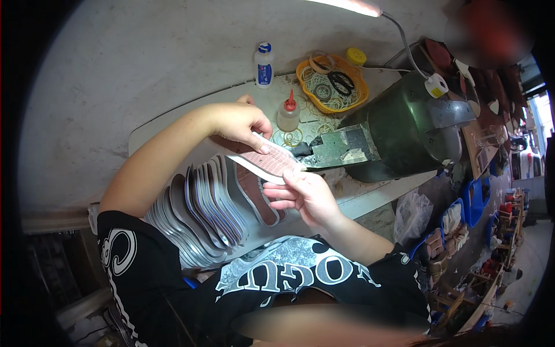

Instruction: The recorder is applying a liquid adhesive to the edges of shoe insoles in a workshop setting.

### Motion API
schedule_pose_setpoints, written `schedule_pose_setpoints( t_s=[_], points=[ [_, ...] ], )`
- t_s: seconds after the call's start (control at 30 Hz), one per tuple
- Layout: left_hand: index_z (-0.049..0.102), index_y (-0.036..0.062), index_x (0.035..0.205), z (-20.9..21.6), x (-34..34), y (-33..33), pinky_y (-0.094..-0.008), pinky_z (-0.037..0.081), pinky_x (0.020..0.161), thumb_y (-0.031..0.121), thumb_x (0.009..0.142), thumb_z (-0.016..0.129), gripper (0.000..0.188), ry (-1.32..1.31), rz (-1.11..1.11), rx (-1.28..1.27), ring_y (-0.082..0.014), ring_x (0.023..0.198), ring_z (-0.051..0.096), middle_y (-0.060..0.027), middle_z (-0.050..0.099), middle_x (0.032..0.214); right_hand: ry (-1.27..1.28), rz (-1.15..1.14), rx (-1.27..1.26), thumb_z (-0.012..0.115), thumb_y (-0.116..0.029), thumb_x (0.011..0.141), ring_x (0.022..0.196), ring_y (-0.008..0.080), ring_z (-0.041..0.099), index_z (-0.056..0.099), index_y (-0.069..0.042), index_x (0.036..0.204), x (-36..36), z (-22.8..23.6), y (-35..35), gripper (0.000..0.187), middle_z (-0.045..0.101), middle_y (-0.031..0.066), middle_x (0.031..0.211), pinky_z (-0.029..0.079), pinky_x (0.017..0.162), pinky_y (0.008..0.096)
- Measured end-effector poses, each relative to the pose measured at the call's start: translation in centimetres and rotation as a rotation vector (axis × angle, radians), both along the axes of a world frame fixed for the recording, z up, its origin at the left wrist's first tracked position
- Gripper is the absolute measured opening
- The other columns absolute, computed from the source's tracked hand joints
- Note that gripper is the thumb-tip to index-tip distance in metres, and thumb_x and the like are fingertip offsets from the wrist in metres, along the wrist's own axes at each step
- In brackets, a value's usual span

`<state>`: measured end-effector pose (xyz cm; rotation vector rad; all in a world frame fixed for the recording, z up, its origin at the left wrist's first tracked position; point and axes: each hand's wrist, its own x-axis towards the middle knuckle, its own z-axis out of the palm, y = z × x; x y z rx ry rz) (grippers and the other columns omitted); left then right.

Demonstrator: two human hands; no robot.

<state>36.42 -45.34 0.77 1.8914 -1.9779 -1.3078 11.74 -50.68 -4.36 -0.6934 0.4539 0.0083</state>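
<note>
A shoe sole [269, 163] with a brown gridded face and a white edge is held slantwise between my two hands. My left hand [243, 124] grips its upper left end, thumb pressed on the brown face. At the lower right end, my right hand [306, 195] pinches the rim between thumb and fingers. The sole's right side lies close to the front arm of a green machine [399, 130]; whether they touch, I cannot tell. Below my hands, another brown sole [251, 194] rests on the table beside a fanned row of grey and white soles [202, 208].
Behind the machine arm stands a glue-type bottle with a red nozzle [288, 115]. Farther back are a white bottle with a blue cap [263, 66] and an orange basket [365, 92] of bands and tape rings. A lit lamp [347, 4] hangs above. Clear plastic [413, 215] lies right.
</note>
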Motion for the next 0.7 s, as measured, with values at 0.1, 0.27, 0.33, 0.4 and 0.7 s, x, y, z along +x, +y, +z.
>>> schedule_pose_setpoints(
  t_s=[0.1,0.27,0.33,0.4,0.7],
  points=[
    [0.063,0.0069,0.093,1.7,-1.3,0.8,-0.0358,0.043,0.077,0.036,0.083,0.063,0.031,-0.046,0.046,0.064,-0.0223,0.076,0.056,-0.0089,0.064,0.081,0.007,0.050,0.009,0.049,-0.023,0.095,0.096,0.0249,0.065,0.049,0.009,0.116,-0.2,0.2,-0.9,0.038,0.061,0.0205,0.107,0.058,0.075,0.0313],
    [0.060,0.0032,0.102,1.2,-3.1,2.4,-0.0350,0.046,0.076,0.034,0.088,0.057,0.034,-0.036,0.128,0.104,-0.0223,0.085,0.060,-0.0129,0.065,0.089,0.024,0.074,-0.014,0.050,-0.024,0.095,0.095,0.0246,0.065,0.049,0.006,0.114,-0.4,0.1,-1.7,0.036,0.061,0.0171,0.106,0.058,0.073,0.0308],
    [0.058,0.0017,0.104,0.7,-3.9,3.1,-0.0354,0.045,0.078,0.033,0.089,0.055,0.035,0.007,0.161,0.120,-0.0224,0.085,0.060,-0.0136,0.065,0.092,0.027,0.105,-0.050,0.048,-0.025,0.096,0.093,0.0231,0.066,0.050,0.003,0.117,-0.5,-0.2,-2.0,0.036,0.062,0.0154,0.107,0.057,0.075,0.0306],
    [0.057,-0.0009,0.107,0.4,-4.8,3.7,-0.0340,0.045,0.080,0.029,0.092,0.053,0.034,0.053,0.184,0.126,-0.0178,0.085,0.057,-0.0107,0.065,0.094,0.008,0.111,-0.082,0.048,-0.025,0.095,0.092,0.0222,0.066,0.049,0.003,0.118,-0.5,-0.1,-2.2,0.036,0.062,0.0153,0.107,0.057,0.075,0.0305],
    [0.057,-0.0010,0.109,-0.7,-7.2,5.7,-0.0313,0.044,0.084,0.030,0.093,0.052,0.035,0.208,0.440,0.136,-0.0146,0.089,0.056,-0.0072,0.063,0.097,0.009,0.076,-0.176,0.050,-0.024,0.094,0.077,0.0167,0.067,0.056,0.003,0.111,-0.4,-0.4,-2.3,0.032,0.065,0.0131,0.095,0.057,0.068,0.0269]
  ],
)
